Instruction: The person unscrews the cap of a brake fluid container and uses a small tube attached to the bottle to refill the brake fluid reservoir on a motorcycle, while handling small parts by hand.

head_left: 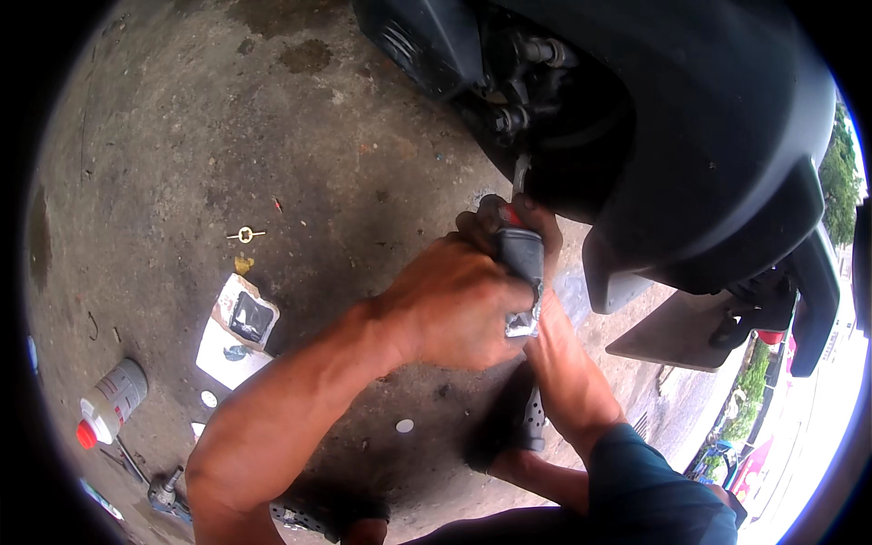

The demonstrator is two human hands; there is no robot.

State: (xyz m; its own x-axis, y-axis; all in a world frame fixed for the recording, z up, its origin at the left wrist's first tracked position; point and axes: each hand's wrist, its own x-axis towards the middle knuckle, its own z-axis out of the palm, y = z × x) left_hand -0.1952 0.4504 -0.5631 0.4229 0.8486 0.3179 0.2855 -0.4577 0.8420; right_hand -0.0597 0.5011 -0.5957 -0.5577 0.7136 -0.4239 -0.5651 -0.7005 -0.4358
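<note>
In front of the dark vehicle body (pixel 708 118), my two hands are close together. My left hand (pixel 459 304) is closed around a dark grey squeeze tube (pixel 521 252) with a crumpled silvery end and a red part toward its front. My right hand (pixel 543 227) is closed just beyond, its fingers gathered around a slim pale metal piece (pixel 520 174) that points up toward the opening under the body. Fingers cover much of the tube's front and the metal piece's lower end, so whether the two touch is hidden.
At left on the stained concrete are a small brass-coloured fitting (pixel 245 235), a torn white card pack (pixel 241 331), a grey-white bottle with red cap (pixel 113 402) and a metal tool (pixel 168 495). A hanging flap (pixel 677 331) juts out at right. My feet are below.
</note>
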